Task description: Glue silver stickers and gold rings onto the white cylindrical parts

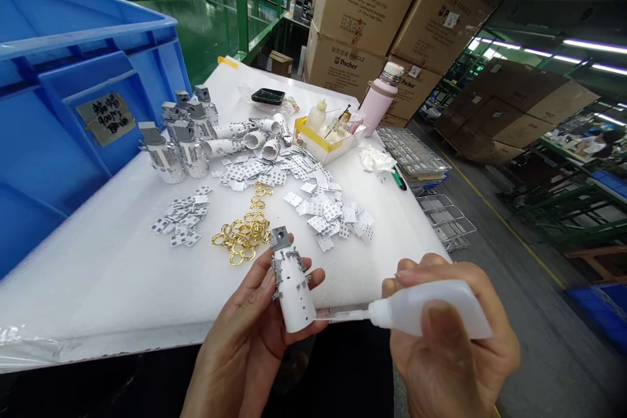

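Observation:
My left hand (255,313) is closed around a white cylindrical model part (294,294) with small grey fittings on its side and a grey block on top. It is held tilted at the table's near edge. In my right hand (455,339) is a translucent white squeeze bottle (426,310) with a long thin nozzle, gripped between thumb and fingers. The nozzle tip is at the lower right side of the cylinder; whether it touches cannot be made out. Beyond the left hand lie a heap of gold rings (243,235) and a pile of small white plates with holes (328,209).
Finished-looking cylinders (189,150) stand beside a large blue crate (93,98) at left; others lie on their sides (255,139). A yellow-edged tray (318,144) holds small bottles. Behind it stand a pink flask (379,101) and stacked cartons (362,13). A green-handled tool (399,178) lies at the right edge.

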{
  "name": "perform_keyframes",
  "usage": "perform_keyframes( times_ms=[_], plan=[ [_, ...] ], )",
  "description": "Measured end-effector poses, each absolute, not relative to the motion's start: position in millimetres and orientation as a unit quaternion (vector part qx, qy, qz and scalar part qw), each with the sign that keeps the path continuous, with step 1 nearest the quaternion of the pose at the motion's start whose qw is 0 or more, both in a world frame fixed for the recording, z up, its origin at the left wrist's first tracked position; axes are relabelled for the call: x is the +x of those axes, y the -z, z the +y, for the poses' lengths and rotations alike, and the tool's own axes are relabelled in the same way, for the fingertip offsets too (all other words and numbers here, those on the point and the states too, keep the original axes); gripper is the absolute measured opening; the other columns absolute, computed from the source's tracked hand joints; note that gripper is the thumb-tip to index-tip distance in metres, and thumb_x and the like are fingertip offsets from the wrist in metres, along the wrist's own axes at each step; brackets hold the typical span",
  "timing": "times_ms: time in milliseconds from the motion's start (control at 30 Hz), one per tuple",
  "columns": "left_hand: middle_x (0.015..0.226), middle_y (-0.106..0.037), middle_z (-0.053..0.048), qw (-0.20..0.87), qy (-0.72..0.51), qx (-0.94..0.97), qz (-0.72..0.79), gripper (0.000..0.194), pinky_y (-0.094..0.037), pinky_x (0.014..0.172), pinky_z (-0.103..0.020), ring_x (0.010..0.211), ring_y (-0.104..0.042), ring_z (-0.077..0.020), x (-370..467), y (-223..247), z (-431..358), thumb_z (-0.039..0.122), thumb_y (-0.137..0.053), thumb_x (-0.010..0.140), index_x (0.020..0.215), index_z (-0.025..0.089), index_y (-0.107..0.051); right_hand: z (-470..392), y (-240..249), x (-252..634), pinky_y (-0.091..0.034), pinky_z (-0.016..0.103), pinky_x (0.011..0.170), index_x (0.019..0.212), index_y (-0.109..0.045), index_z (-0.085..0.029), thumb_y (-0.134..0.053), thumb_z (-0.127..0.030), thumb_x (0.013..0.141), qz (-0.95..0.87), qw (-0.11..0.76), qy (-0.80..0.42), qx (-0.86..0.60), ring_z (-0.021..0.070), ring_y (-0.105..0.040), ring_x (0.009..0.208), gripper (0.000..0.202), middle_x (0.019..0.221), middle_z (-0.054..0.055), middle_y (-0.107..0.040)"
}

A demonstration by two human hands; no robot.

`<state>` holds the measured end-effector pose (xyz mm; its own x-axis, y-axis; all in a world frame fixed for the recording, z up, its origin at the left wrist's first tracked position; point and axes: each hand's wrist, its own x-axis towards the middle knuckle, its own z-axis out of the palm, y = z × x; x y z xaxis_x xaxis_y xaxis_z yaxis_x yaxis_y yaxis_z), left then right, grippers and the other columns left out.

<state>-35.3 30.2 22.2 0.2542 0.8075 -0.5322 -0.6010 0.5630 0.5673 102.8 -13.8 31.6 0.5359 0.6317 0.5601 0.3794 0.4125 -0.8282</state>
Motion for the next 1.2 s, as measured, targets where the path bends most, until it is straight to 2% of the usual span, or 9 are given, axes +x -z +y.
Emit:
perform_keyframes(
  times_ms=[300,667,967,1033,1100,1167,1200],
  plan=[
    [0.118,-0.074,-0.018,0.775,-0.454,0.119,0.422,0.040,-0.066,0.059,-0.036,0.102,-0.073,-0.0346,-37,-24,27,0.011,-0.059,0.090,0.130,0.015,-0.060,-12,-27,105,-0.047,0.029,0.053,0.085,-0.069,-0.021,-0.066,-0.037,0.092,-0.508,0.676,-0.096,-0.525,0.0170,-0.053,0.067,0.018,0.067,0.001,-0.051],
    [0.126,-0.070,-0.016,0.775,-0.452,0.125,0.423,0.042,-0.066,0.061,-0.036,0.103,-0.073,-0.0340,-34,-22,30,0.012,-0.059,0.089,0.131,0.018,-0.061,-11,-27,104,-0.046,0.031,0.052,0.084,-0.069,-0.022,-0.066,-0.039,0.091,-0.498,0.679,-0.088,-0.533,0.0188,-0.053,0.066,0.018,0.067,0.002,-0.051],
    [0.118,-0.074,-0.017,0.776,-0.450,0.124,0.424,0.039,-0.067,0.062,-0.038,0.102,-0.073,-0.0350,-37,-24,28,0.013,-0.060,0.090,0.129,0.016,-0.061,-9,-26,103,-0.047,0.029,0.054,0.082,-0.071,-0.022,-0.069,-0.040,0.089,-0.477,0.693,-0.109,-0.530,0.0186,-0.055,0.068,0.019,0.068,0.002,-0.055],
    [0.115,-0.075,-0.016,0.780,-0.449,0.117,0.420,0.039,-0.067,0.062,-0.038,0.103,-0.073,-0.0350,-37,-25,29,0.011,-0.058,0.090,0.129,0.017,-0.061,-6,-29,109,-0.045,0.026,0.052,0.080,-0.071,-0.021,-0.070,-0.041,0.088,-0.430,0.727,-0.133,-0.518,0.0159,-0.055,0.066,0.022,0.070,0.003,-0.057],
    [0.111,-0.077,-0.014,0.785,-0.448,0.106,0.414,0.044,-0.067,0.062,-0.038,0.103,-0.073,-0.0345,-38,-26,31,0.009,-0.056,0.090,0.133,0.017,-0.059,-1,-32,125,-0.039,0.022,0.045,0.081,-0.071,-0.019,-0.068,-0.044,0.088,-0.366,0.759,-0.195,-0.501,0.0108,-0.048,0.054,0.025,0.062,0.000,-0.052],
    [0.103,-0.079,-0.011,0.794,-0.442,0.097,0.407,0.054,-0.067,0.060,-0.037,0.102,-0.074,-0.0337,-40,-26,35,0.006,-0.055,0.089,0.142,0.019,-0.051,4,-32,149,-0.034,0.020,0.042,0.081,-0.068,-0.018,-0.066,-0.048,0.086,-0.323,0.756,-0.271,-0.500,0.0077,-0.038,0.046,0.031,0.054,-0.005,-0.041],
    [0.099,-0.079,-0.010,0.798,-0.436,0.095,0.404,0.060,-0.067,0.059,-0.037,0.100,-0.074,-0.0332,-42,-26,38,0.004,-0.055,0.088,0.146,0.020,-0.046,7,-31,164,-0.037,0.021,0.043,0.079,-0.066,-0.018,-0.066,-0.051,0.085,-0.322,0.735,-0.296,-0.518,0.0081,-0.039,0.046,0.033,0.054,-0.005,-0.041]
  ],
)
